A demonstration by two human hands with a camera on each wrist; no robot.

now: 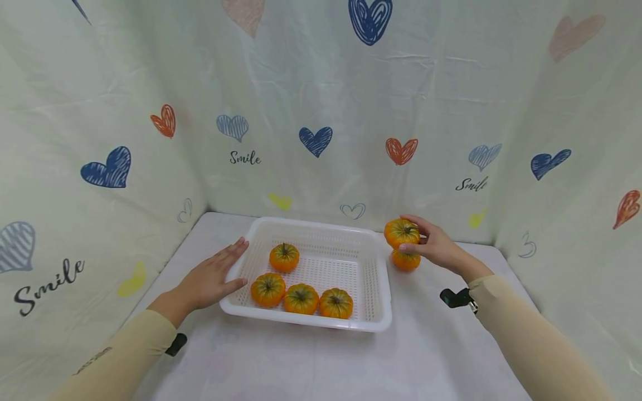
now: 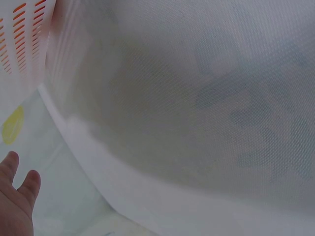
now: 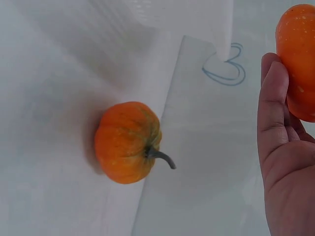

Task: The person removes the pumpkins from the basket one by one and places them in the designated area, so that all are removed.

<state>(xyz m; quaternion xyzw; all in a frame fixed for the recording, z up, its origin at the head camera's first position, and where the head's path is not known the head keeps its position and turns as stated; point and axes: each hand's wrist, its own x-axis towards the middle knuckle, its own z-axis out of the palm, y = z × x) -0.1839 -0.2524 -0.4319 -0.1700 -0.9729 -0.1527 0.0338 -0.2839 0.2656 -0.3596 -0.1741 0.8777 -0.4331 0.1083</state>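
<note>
My right hand grips a small orange pumpkin above the table, right of the white basket. In the right wrist view that pumpkin shows at the right edge, against the fingers. Below it another pumpkin sits on the table, its stem visible in the right wrist view. My left hand touches the basket's left rim with fingers extended. Inside the basket lie several pumpkins: one at the back left, the others in a row along the front, such as the middle one.
A white cloth covers the table. Pale curtains printed with hearts and "Smile" rise at the back and both sides. The basket's far right side stands close to the table pumpkin.
</note>
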